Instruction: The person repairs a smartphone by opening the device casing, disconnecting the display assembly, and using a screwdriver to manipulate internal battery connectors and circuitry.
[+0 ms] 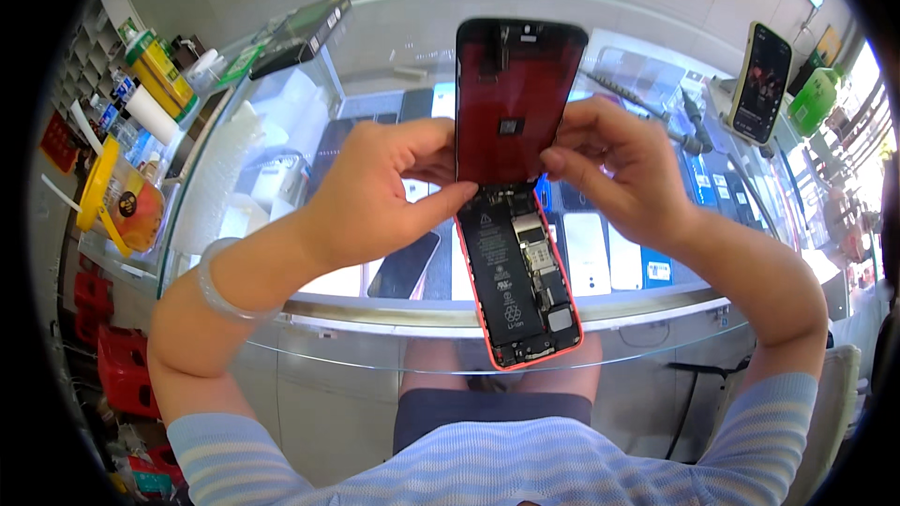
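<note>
An opened smartphone lies in front of me on the glass counter. Its red-rimmed body (506,272) shows a black battery and the inner board, and its lower end reaches the counter's near edge. The screen assembly (511,103) stands raised at the body's far end, its reddish back toward me. My left hand (394,183) pinches the screen's lower left edge, thumb at the joint between screen and body. On the other side my right hand (614,164) grips the screen's lower right edge between thumb and fingers. The fingertips behind the screen are hidden.
Beneath the glass counter (422,319) several phones are displayed. At the right stands a propped phone (761,84) with a lit screen, beside a green bottle (816,98). Tools (694,122) lie at the back right. On the left are a yellow-lidded tub (122,197) and a black box (300,35).
</note>
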`<state>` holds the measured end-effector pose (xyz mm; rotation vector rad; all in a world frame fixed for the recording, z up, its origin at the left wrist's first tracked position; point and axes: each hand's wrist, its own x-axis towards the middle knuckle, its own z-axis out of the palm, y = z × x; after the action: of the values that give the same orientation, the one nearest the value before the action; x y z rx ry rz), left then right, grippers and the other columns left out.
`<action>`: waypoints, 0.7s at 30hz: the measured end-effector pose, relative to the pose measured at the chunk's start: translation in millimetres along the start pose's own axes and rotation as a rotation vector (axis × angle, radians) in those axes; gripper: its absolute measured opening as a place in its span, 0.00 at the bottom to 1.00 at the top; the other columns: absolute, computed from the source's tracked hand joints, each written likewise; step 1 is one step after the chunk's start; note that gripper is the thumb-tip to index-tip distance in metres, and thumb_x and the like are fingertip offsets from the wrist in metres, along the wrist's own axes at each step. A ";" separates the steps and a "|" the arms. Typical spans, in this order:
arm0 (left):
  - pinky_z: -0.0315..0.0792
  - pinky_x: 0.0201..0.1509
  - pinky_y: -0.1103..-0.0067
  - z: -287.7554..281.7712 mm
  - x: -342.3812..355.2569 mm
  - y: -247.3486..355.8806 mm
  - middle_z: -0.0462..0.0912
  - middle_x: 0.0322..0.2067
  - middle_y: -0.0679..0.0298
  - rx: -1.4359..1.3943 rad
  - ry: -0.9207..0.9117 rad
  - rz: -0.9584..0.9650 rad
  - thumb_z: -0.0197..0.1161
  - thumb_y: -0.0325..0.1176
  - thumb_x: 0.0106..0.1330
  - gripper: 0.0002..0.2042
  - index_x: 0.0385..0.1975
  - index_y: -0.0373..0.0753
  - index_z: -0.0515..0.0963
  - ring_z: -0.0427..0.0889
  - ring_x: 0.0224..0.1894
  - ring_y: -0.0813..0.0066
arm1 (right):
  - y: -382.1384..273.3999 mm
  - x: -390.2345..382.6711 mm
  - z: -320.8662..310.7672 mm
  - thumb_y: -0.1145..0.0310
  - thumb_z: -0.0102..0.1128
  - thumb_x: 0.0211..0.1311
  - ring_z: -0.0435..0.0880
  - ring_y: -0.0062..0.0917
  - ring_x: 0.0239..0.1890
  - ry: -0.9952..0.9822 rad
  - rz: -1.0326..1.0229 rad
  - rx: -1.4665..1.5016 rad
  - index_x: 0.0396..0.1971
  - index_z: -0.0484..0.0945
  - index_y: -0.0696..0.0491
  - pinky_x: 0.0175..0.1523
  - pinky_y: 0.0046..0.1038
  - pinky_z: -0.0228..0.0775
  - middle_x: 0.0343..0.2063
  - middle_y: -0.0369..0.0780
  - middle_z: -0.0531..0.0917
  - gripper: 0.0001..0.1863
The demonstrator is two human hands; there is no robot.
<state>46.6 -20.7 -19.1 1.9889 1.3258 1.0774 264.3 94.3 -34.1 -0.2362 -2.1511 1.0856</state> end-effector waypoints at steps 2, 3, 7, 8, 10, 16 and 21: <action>0.77 0.48 0.77 -1.6 1.6 -0.8 0.83 0.37 0.61 -0.012 -0.001 0.013 0.62 0.20 0.58 0.15 0.47 0.32 0.76 0.82 0.40 0.76 | -4.1 1.1 -2.7 0.78 0.59 0.62 0.86 0.23 0.39 -0.023 -0.011 -0.020 0.44 0.74 0.61 0.46 0.25 0.78 0.33 0.43 0.85 0.11; 0.76 0.48 0.77 -0.8 0.2 -1.7 0.83 0.37 0.60 -0.026 -0.001 0.008 0.62 0.20 0.58 0.15 0.46 0.32 0.77 0.83 0.40 0.76 | -2.6 0.4 -1.1 0.78 0.59 0.62 0.86 0.24 0.39 -0.018 -0.025 -0.017 0.44 0.74 0.61 0.46 0.25 0.78 0.33 0.43 0.85 0.11; 0.77 0.48 0.77 -0.9 -0.5 0.2 0.84 0.37 0.59 -0.016 0.002 0.046 0.62 0.20 0.58 0.15 0.46 0.32 0.77 0.83 0.39 0.75 | -2.6 0.3 0.4 0.77 0.59 0.62 0.86 0.24 0.38 -0.018 -0.049 -0.044 0.44 0.74 0.60 0.45 0.25 0.78 0.33 0.43 0.85 0.11; 0.77 0.48 0.77 -0.9 -0.3 1.0 0.84 0.36 0.59 -0.001 0.001 0.060 0.62 0.20 0.58 0.14 0.46 0.32 0.77 0.84 0.38 0.75 | -2.9 -0.2 -0.2 0.77 0.59 0.62 0.86 0.24 0.38 -0.016 -0.055 -0.054 0.44 0.74 0.60 0.45 0.25 0.78 0.33 0.43 0.85 0.11; 0.77 0.47 0.77 -0.4 0.0 2.7 0.85 0.35 0.59 0.029 -0.007 0.075 0.62 0.20 0.58 0.14 0.45 0.32 0.78 0.84 0.38 0.75 | -1.2 -1.1 0.3 0.77 0.59 0.62 0.86 0.24 0.38 -0.009 -0.060 -0.054 0.44 0.75 0.60 0.45 0.25 0.78 0.32 0.43 0.85 0.11; 0.78 0.48 0.77 1.0 0.0 4.5 0.85 0.35 0.59 0.086 -0.008 0.094 0.64 0.20 0.57 0.12 0.42 0.32 0.80 0.84 0.38 0.74 | 1.2 -3.6 0.2 0.78 0.60 0.61 0.86 0.24 0.38 0.005 -0.111 -0.100 0.43 0.76 0.60 0.43 0.24 0.78 0.32 0.42 0.85 0.11; 0.78 0.46 0.78 3.8 -1.6 -3.2 0.86 0.34 0.58 0.040 0.052 0.132 0.60 0.20 0.59 0.13 0.44 0.34 0.80 0.85 0.37 0.75 | 0.2 -1.9 2.5 0.78 0.60 0.61 0.86 0.23 0.37 0.012 -0.240 -0.116 0.43 0.76 0.60 0.43 0.24 0.78 0.32 0.41 0.85 0.11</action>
<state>47.8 -20.9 -24.2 2.1169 1.2661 1.1787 264.0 92.0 -36.2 -0.0350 -2.1694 0.8222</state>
